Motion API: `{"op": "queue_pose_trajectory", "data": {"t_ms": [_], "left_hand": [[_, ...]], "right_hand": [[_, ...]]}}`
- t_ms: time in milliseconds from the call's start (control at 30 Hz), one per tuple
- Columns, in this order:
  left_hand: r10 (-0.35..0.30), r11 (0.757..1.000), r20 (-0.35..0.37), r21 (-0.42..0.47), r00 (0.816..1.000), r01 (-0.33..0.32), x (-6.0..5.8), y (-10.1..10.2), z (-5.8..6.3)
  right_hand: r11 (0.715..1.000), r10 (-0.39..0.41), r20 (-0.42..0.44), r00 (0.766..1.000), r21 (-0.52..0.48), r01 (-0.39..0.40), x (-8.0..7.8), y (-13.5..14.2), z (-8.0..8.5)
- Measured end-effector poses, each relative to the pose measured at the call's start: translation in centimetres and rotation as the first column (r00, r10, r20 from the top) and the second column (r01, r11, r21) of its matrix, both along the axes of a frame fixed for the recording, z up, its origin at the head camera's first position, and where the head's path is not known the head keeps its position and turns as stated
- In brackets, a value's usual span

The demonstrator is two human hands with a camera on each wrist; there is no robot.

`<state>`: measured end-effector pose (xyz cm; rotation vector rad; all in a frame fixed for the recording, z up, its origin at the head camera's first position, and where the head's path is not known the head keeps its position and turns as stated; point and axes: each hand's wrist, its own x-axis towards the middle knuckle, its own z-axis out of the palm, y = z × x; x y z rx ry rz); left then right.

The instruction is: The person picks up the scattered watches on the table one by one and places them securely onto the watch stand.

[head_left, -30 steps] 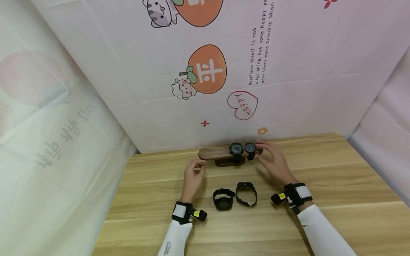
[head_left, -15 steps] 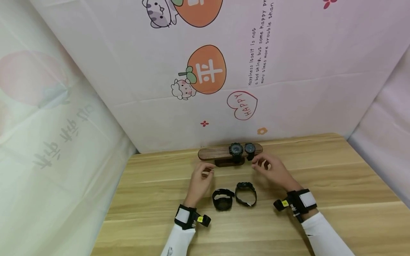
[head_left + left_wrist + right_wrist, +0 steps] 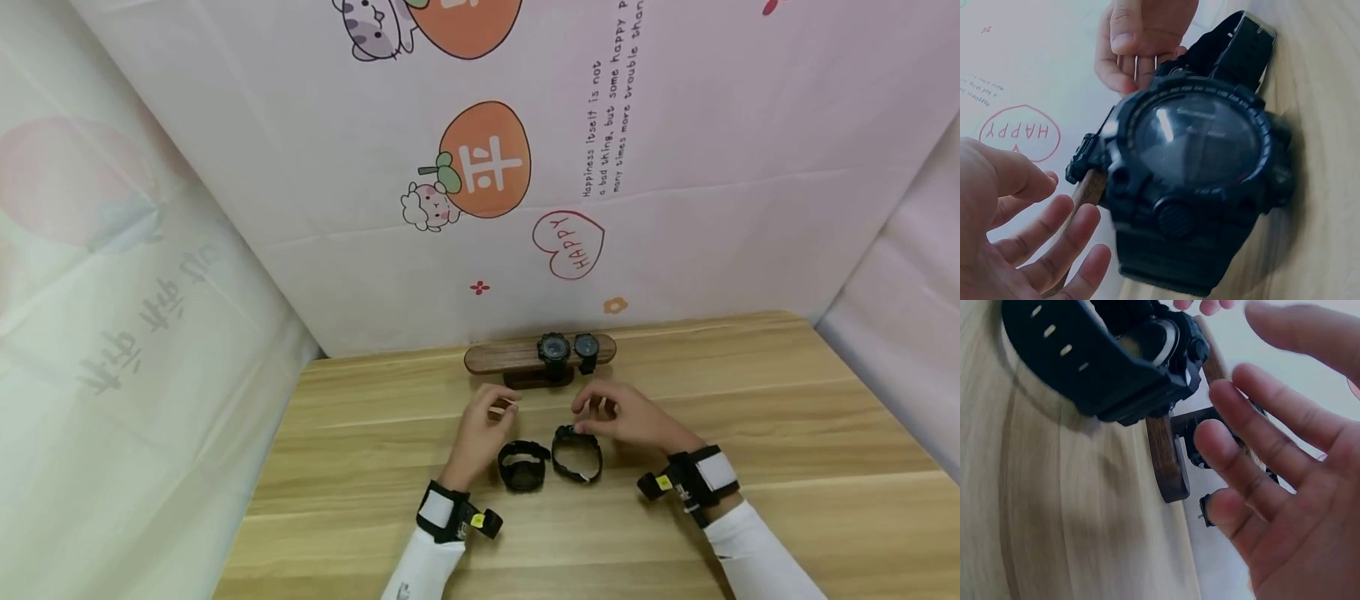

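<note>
Two black wristwatches lie close together on the wooden table. My left hand (image 3: 480, 429) hovers just behind and left of the left watch (image 3: 522, 475), fingers loosely bent. In the left wrist view that watch's round face (image 3: 1197, 137) fills the middle, apart from the fingers. Beside the right watch (image 3: 567, 434), near its case, is my right hand (image 3: 633, 417); from the head it seems to overlap the case. The right wrist view has its fingers (image 3: 1254, 469) loosely spread, clear of the watch (image 3: 1141, 387). Neither hand holds anything.
Behind the hands stands a dark wooden watch stand (image 3: 502, 358), against the printed cloth backdrop (image 3: 360, 292). Its bar carries a larger black watch (image 3: 554, 350) and a smaller one (image 3: 587, 347) toward the right end. The wooden table (image 3: 352, 467) stretches to both sides.
My right hand has left the stand's right end and come forward to the right watch on the table. My left hand has shifted right, away from the stand's left end. The watches have not moved.
</note>
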<state>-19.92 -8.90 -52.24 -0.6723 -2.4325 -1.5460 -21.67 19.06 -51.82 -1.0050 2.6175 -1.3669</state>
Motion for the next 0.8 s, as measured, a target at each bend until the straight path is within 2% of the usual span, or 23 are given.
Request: {"op": "queue_pose_trajectory", "data": {"t_ms": [133, 533, 800], "left_hand": [[-0.033, 0.999, -0.023, 0.009, 0.999, 0.033, 0.2, 0.4, -0.1], [-0.036, 0.999, 0.044, -0.020, 0.998, 0.037, 0.3, 1.1, -0.3], [-0.076, 0.996, 0.064, -0.042, 0.995, 0.079, 0.7, 1.9, -0.1]], "right_hand": [[0.998, 0.052, 0.043, 0.998, 0.016, -0.053, -0.1, 0.0, -0.6], [0.992, 0.103, 0.109, 0.989, 0.061, -0.110, 0.0, -0.2, -0.7], [0.994, 0.066, 0.120, 0.991, 0.082, -0.077, -0.1, -0.3, -1.4]]}}
